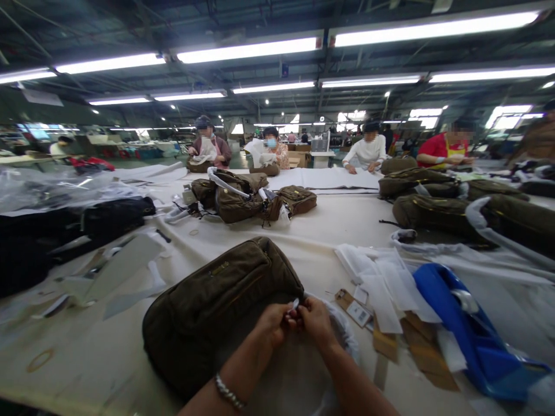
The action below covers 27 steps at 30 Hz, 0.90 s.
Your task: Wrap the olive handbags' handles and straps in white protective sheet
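White-covered table [355, 219], broad, with bags and scraps spread over it. Dark brown bag [217, 294] lay on its side by the near edge, a little left of the middle. To its right, toward the right edge, sat a blue dispenser-like holder [472, 335], with white sheets [377, 283] between the two. Left hand [273, 320] and right hand [317, 320] met over the bag's right part. Smallest was a pale piece [295, 303], too small to identify; left fingertips pinched it, while right fingertips bent in against it, and whether they gripped it too I could not tell. Risks, as I judged: the piece could slip and be lost among the pale scraps, being tiny and held only at the tips; a hard tug could skew the bag, since neither palm braced it. The bag's long axis ran obliquely, from near the left corner of the near edge toward the far right; rounded end to the left, lettered panel upward. Which end was its top, unclear.
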Tool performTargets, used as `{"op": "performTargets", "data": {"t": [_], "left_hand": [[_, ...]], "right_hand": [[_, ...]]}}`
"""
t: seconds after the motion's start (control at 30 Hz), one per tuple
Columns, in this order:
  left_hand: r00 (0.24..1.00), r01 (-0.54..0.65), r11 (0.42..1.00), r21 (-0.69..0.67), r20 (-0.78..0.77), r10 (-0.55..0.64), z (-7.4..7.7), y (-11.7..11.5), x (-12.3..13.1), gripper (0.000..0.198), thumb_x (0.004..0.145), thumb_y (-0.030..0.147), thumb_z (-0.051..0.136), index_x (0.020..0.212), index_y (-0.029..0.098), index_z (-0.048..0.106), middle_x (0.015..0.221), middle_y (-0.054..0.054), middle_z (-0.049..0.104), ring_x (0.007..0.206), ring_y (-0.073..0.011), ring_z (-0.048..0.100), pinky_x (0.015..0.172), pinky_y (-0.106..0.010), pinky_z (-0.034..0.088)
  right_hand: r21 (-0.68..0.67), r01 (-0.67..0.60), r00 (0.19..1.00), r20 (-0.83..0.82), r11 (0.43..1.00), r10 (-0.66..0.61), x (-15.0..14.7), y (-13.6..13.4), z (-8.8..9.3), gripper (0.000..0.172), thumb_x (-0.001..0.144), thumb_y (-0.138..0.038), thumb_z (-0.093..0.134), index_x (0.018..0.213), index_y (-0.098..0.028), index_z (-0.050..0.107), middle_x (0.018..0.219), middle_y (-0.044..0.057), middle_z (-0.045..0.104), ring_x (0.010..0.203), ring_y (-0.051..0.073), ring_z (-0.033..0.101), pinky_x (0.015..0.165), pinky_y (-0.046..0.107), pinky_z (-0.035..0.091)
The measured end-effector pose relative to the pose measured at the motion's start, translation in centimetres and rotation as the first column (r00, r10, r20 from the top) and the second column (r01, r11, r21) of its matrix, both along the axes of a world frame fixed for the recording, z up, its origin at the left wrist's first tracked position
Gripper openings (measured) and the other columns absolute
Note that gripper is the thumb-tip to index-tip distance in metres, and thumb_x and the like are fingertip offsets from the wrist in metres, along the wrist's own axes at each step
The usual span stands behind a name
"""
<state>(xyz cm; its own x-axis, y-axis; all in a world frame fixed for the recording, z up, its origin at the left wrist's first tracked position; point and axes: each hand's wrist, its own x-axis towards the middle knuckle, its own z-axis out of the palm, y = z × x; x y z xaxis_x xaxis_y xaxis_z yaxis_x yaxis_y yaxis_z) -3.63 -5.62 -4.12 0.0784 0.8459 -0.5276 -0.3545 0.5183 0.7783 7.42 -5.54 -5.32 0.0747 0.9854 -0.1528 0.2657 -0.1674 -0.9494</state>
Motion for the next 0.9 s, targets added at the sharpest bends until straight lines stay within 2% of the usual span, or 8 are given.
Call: {"op": "performTargets", "data": {"t": [0.17, 0.37, 0.53, 0.6, 0.7, 0.8, 0.9], "left_hand": [[0.998, 0.051, 0.994, -0.099, 0.035, -0.047, 0.4, -0.2, 0.0, 0.015, 0.071, 0.016, 0.059, 0.061, 0.014, 0.048, 0.049, 0.002, 0.042, 0.039, -0.0069, 0.040, 0.041, -0.020, 0.038], [0.997, 0.074, 0.988, -0.135, 0.036, -0.069, 1.2, -0.6, 0.0, 0.012, 0.073, 0.015, 0.058, 0.064, 0.014, 0.050, 0.051, 0.002, 0.043, 0.039, -0.0055, 0.039, 0.039, -0.018, 0.036], [0.998, 0.056, 0.991, -0.122, -0.012, -0.058, 1.7, -0.5, 0.4, 0.015, 0.073, 0.019, 0.060, 0.064, 0.013, 0.049, 0.050, 0.002, 0.043, 0.038, -0.0040, 0.037, 0.039, -0.017, 0.035], [0.998, 0.042, 0.993, -0.106, -0.046, -0.047, 1.7, -0.6, 0.6, 0.020, 0.072, 0.021, 0.062, 0.061, 0.013, 0.047, 0.049, 0.003, 0.043, 0.037, -0.0030, 0.035, 0.038, -0.016, 0.034], [0.994, 0.014, 0.998, -0.055, -0.108, -0.019, 1.5, -0.9, 0.9, 0.022, 0.071, 0.024, 0.062, 0.061, 0.013, 0.046, 0.047, 0.004, 0.043, 0.036, -0.0023, 0.034, 0.037, -0.014, 0.031], [0.984, -0.004, 1.000, 0.008, -0.176, 0.005, 1.4, -1.3, 0.9, 0.016, 0.071, 0.024, 0.059, 0.069, 0.013, 0.047, 0.047, 0.005, 0.045, 0.036, -0.0029, 0.035, 0.038, -0.013, 0.031], [0.966, 0.006, 0.998, 0.069, -0.258, 0.012, 1.3, -1.4, 1.0, 0.009, 0.074, 0.021, 0.052, 0.076, 0.014, 0.047, 0.047, 0.004, 0.047, 0.038, -0.0051, 0.038, 0.040, -0.015, 0.033]], "right_hand": [[0.041, -0.040, 0.998, 0.057, 0.998, 0.038, 0.2, -0.1, 0.4, 0.010, 0.066, -0.017, 0.046, 0.059, -0.016, 0.054, 0.056, 0.001, 0.060, 0.049, 0.013, 0.055, 0.042, 0.020, 0.040], [0.073, -0.080, 0.995, 0.072, 0.994, 0.075, 0.4, -0.2, 1.0, 0.012, 0.066, -0.016, 0.045, 0.060, -0.015, 0.056, 0.060, 0.002, 0.061, 0.055, 0.014, 0.055, 0.049, 0.021, 0.038], [0.066, -0.004, 0.997, 0.079, 0.998, -0.001, 0.5, 0.1, 1.2, 0.013, 0.065, -0.015, 0.049, 0.052, -0.016, 0.050, 0.059, 0.004, 0.057, 0.061, 0.016, 0.051, 0.059, 0.025, 0.036], [0.035, 0.000, 0.999, 0.033, 0.999, -0.001, 0.5, 0.2, 1.1, 0.014, 0.065, -0.014, 0.049, 0.051, -0.016, 0.049, 0.057, 0.003, 0.056, 0.060, 0.015, 0.050, 0.061, 0.026, 0.036], [-0.044, -0.074, 0.992, -0.109, 0.996, 0.069, 0.4, 0.1, 1.2, 0.013, 0.063, -0.012, 0.047, 0.051, -0.015, 0.052, 0.053, 0.001, 0.055, 0.057, 0.014, 0.050, 0.060, 0.025, 0.039], [-0.139, -0.180, 0.941, -0.313, 0.974, 0.129, 0.3, -0.4, 1.5, 0.016, 0.066, -0.016, 0.042, 0.058, -0.014, 0.055, 0.052, 0.000, 0.056, 0.052, 0.013, 0.053, 0.056, 0.025, 0.043], [-0.208, -0.227, 0.876, -0.471, 0.951, 0.106, 0.2, -0.8, 1.8, 0.015, 0.069, -0.023, 0.042, 0.066, -0.014, 0.054, 0.051, 0.000, 0.055, 0.050, 0.013, 0.054, 0.055, 0.027, 0.046]]}}
